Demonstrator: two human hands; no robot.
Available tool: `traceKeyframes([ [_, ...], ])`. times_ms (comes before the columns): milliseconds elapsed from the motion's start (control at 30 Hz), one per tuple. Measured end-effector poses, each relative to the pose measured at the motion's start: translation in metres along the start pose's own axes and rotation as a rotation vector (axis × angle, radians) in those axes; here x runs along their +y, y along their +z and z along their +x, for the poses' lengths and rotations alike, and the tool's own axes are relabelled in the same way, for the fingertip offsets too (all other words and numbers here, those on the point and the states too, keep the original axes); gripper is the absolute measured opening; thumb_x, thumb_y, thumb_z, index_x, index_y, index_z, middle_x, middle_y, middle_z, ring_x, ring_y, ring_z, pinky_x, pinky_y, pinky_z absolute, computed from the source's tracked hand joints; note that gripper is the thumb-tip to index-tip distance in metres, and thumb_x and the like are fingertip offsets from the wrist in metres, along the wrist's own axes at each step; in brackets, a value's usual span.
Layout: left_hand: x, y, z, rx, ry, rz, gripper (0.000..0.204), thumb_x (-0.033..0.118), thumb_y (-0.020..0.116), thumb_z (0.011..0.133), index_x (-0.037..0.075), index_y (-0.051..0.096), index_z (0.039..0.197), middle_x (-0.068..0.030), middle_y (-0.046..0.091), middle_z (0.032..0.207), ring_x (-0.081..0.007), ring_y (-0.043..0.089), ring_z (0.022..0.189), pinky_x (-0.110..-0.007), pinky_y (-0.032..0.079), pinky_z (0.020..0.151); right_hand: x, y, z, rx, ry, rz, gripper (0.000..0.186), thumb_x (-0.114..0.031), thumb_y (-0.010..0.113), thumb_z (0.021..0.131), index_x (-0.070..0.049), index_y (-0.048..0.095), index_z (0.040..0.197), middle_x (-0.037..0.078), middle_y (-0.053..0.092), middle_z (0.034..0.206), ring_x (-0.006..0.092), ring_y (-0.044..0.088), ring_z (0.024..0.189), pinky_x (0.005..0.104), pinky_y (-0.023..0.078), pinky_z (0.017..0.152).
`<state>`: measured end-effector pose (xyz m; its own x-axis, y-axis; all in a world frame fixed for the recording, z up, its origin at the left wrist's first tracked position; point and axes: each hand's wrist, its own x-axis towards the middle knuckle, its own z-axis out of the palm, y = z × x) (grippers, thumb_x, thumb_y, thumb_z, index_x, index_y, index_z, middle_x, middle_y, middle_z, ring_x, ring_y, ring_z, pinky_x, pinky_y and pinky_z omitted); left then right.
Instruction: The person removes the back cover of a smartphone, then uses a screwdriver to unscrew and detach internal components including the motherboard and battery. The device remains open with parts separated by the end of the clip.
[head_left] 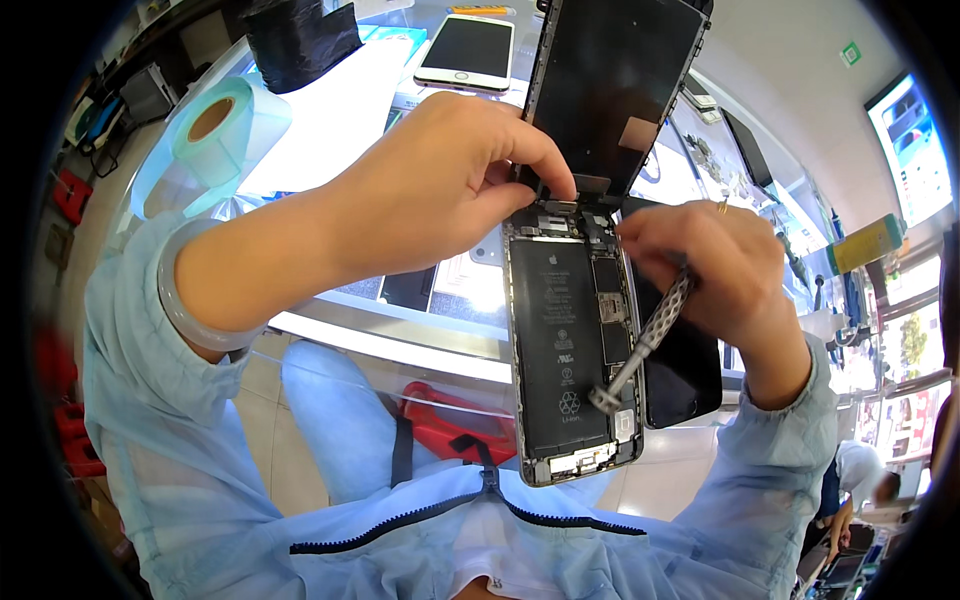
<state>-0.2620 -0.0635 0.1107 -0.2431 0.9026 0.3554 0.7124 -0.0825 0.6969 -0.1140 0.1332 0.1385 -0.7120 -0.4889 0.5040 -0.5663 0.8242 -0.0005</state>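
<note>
An opened smartphone (pixel 563 345) stretches toward me, its black battery, circuit board and lower parts bare. Its display panel (pixel 610 90) is raised at the far end, still alongside the body. My left hand (pixel 490 170) reaches over from the left, thumb and index finger closed together by the small metal parts at the phone's top; whatever lies between them is hidden. At the upper right edge is my right hand (pixel 715 260), slightly blurred, its fingertips close to the board. It holds a silver screwdriver (pixel 655 335) with a textured handle, slanting down over the phone with its round end above the battery.
A dark phone or panel (pixel 685 375) lies under the right side. Behind stand a white phone (pixel 467 50), a roll of pale film (pixel 215 125) and a black bag (pixel 298 40). The glass counter's edge (pixel 400 340) runs before my lap. Another person (pixel 855 480) is at far right.
</note>
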Motion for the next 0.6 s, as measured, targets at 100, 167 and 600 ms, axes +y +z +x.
traceKeyframes([
  [100, -0.001, 0.003, -0.001, 0.024, -0.016, -0.064, 0.021, -0.012, 0.056, 0.079, -0.003, 0.066, 0.095, -0.0096, 0.065, 0.091, -0.0144, 0.064, 0.082, -0.025, 0.051, 0.075, -0.005, -0.003, -0.002, -0.113, 0.009, 0.118, 0.021, 0.005, 0.072, 0.066, -0.004, 0.057, 0.077, 0.007, 0.065, 0.072, 0.0228, 0.064, 0.058, 0.0303, 0.049, 0.050],
  [167, -0.001, 0.003, -0.001, 0.021, -0.008, -0.055, 0.021, -0.012, 0.056, 0.079, -0.003, 0.066, 0.095, -0.0096, 0.065, 0.091, -0.0144, 0.063, 0.082, -0.025, 0.051, 0.075, -0.008, -0.002, -0.003, -0.155, 0.033, 0.132, 0.020, 0.005, 0.072, 0.066, -0.004, 0.058, 0.078, 0.007, 0.064, 0.071, 0.0230, 0.063, 0.058, 0.0306, 0.048, 0.049],
  [600, -0.001, 0.004, 0.003, 0.014, -0.078, -0.130, 0.022, -0.014, 0.054, 0.079, -0.003, 0.065, 0.095, -0.0089, 0.065, 0.091, -0.0134, 0.063, 0.085, -0.025, 0.051, 0.078, -0.007, 0.009, 0.004, -0.112, 0.206, 0.025, 0.024, 0.003, 0.073, 0.069, -0.004, 0.058, 0.086, 0.008, 0.065, 0.074, 0.0252, 0.065, 0.063, 0.0305, 0.049, 0.054],
])
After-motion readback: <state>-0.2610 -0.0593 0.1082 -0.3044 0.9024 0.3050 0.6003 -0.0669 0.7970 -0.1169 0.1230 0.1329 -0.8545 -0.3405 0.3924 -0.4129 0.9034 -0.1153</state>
